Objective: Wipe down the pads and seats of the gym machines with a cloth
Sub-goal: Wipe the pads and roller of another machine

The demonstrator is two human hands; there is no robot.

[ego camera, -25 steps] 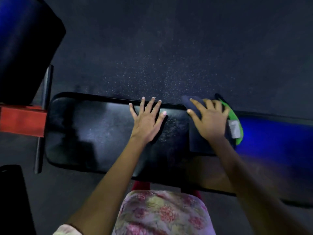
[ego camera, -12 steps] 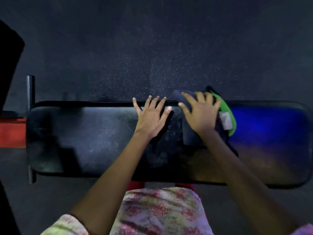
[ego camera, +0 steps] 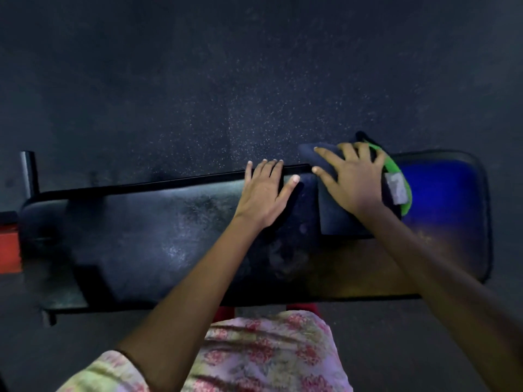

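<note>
Your right hand (ego camera: pixel 352 182) spread flat, pressing the dark cloth (ego camera: pixel 334 213) at the bench pad's (ego camera: pixel 141 239) far edge, your left hand (ego camera: pixel 264 193) flat beside it, holding nothing

No legible text (cloth tag (ego camera: pixel 396 188) blurred)

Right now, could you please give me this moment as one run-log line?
step: wiping bench pad | right hand: pressing cloth flat at far edge | left hand: flat on pad, bracing
</note>
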